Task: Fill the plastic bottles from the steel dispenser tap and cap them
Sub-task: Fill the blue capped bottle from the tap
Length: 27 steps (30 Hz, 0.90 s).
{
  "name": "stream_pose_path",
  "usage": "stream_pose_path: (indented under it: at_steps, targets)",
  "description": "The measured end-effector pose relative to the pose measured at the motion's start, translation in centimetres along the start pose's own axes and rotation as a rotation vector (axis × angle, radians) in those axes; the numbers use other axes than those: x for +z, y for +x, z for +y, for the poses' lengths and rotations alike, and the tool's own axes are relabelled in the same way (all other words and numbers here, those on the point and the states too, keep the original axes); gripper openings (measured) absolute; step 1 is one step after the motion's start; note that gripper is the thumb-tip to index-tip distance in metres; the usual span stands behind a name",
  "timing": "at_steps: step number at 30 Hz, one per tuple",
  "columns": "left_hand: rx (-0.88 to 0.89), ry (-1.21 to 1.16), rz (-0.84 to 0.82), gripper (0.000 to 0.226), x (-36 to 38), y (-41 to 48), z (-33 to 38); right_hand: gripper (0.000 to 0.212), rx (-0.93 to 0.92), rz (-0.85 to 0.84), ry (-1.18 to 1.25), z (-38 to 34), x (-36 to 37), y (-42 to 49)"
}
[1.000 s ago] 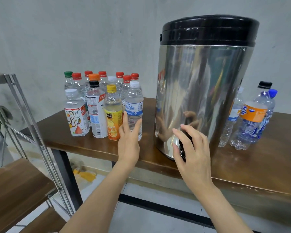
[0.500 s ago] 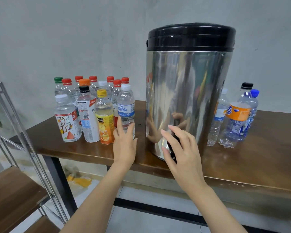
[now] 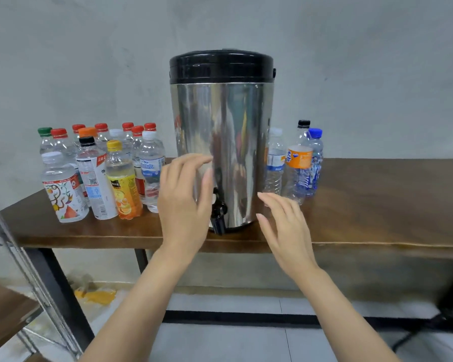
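Head view: left grip (image 3: 183, 205) and right grip (image 3: 285, 231) hover beside the steel dispenser (image 3: 233, 139), fingers apart and empty, so opening its tap (image 3: 218, 212) with nothing beneath would likely spill.

head view, facing forward-down, close to dispenser (image 3: 221, 142)

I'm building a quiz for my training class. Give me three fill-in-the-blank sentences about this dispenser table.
The dispenser has a ___ lid.
The left hand and right hand hold ___.
The orange-labelled bottle stands on the dispenser's ___ side.
Missing words: black; nothing; right.
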<state>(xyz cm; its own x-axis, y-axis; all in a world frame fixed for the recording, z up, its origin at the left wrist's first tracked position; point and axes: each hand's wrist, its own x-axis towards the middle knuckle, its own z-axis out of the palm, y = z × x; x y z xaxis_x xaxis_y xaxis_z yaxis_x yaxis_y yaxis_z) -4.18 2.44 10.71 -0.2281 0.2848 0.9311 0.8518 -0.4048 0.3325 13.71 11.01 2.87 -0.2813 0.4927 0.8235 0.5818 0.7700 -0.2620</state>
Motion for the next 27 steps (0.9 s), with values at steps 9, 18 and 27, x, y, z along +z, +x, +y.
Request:
stream_pose_path:
  at_steps: [9, 18, 27]
  targets:
    - [-0.043, -0.178, -0.374, 0.03, 13.3, -4.3, 5.2, 0.037, 0.202, -0.019, -0.12, 8.4, -4.3, -0.5]
    - [-0.268, 0.128, -0.814, 0.039, 23.2, -6.6, 1.8, 0.048, 0.399, -0.117, -0.157, 15.7, -5.8, 1.5]
    - [-0.202, 0.395, -0.895, 0.041, 25.6, -7.1, 0.8, 0.068, 0.662, -0.352, -0.092, 22.6, -3.4, 4.4]
